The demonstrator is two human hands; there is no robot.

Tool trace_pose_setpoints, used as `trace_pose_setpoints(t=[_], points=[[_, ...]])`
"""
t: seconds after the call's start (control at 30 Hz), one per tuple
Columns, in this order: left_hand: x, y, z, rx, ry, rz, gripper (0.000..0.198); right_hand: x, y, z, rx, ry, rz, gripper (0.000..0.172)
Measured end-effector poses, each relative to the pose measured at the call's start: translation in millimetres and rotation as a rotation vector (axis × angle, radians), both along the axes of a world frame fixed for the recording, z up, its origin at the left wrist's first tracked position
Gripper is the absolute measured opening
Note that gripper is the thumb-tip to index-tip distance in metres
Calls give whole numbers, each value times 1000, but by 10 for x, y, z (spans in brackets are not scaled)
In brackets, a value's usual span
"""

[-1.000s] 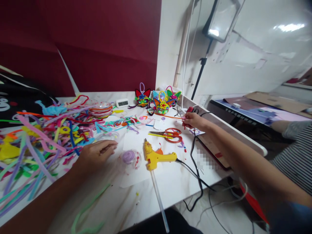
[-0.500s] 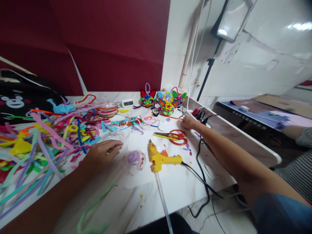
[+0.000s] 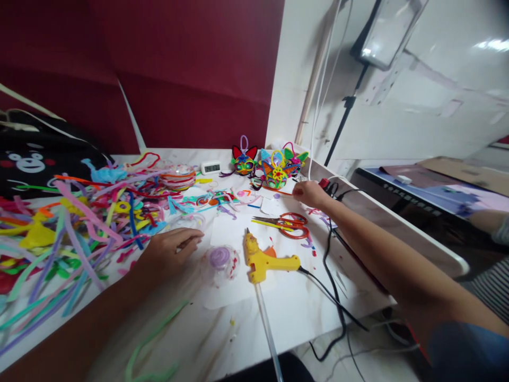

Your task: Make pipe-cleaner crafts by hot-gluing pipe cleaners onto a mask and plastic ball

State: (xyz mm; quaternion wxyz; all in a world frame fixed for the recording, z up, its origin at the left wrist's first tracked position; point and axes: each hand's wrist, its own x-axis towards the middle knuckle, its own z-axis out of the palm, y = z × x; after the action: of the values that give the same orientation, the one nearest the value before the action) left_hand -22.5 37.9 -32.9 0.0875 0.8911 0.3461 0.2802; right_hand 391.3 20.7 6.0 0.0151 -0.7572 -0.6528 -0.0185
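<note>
My left hand (image 3: 169, 248) rests on the white table (image 3: 286, 302), fingers loosely spread and holding nothing. It lies between the heap of coloured pipe cleaners (image 3: 79, 223) and a clear ball with a purple coil inside (image 3: 221, 260). My right hand (image 3: 309, 192) reaches to the far side of the table, fingers pinched on the end of a thin orange pipe cleaner (image 3: 276, 190). That pipe cleaner lies in front of the colourful pipe-cleaner figures (image 3: 274, 171). Red-handled scissors (image 3: 292, 224) lie just below this hand.
A yellow glue gun (image 3: 264, 260) with a clear glue stick (image 3: 269, 331) lies mid-table; its black cable (image 3: 332, 286) runs off the right edge. A small digital clock (image 3: 210, 167) stands at the back. A lamp stand (image 3: 344, 119) rises behind, and a person's striped sleeve (image 3: 493, 286) shows far right.
My right hand has drawn slightly left and back toward the figures with the orange pipe cleaner. The left hand has stayed in place, and the view has shifted a little.
</note>
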Motion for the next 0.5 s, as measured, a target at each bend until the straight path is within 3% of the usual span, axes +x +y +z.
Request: trace_pose_setpoints(t=[0.13, 0.27, 0.5], points=[[-8, -10, 20, 10, 3, -4, 32, -235, 246, -153, 19, 14, 135, 28], [-18, 15, -17, 16, -23, -7, 32, -359, 363, -247, -8, 8, 165, 26], [-36, 60, -108, 25, -47, -27, 31, -476, 455, -102, -26, 122, 206, 24]])
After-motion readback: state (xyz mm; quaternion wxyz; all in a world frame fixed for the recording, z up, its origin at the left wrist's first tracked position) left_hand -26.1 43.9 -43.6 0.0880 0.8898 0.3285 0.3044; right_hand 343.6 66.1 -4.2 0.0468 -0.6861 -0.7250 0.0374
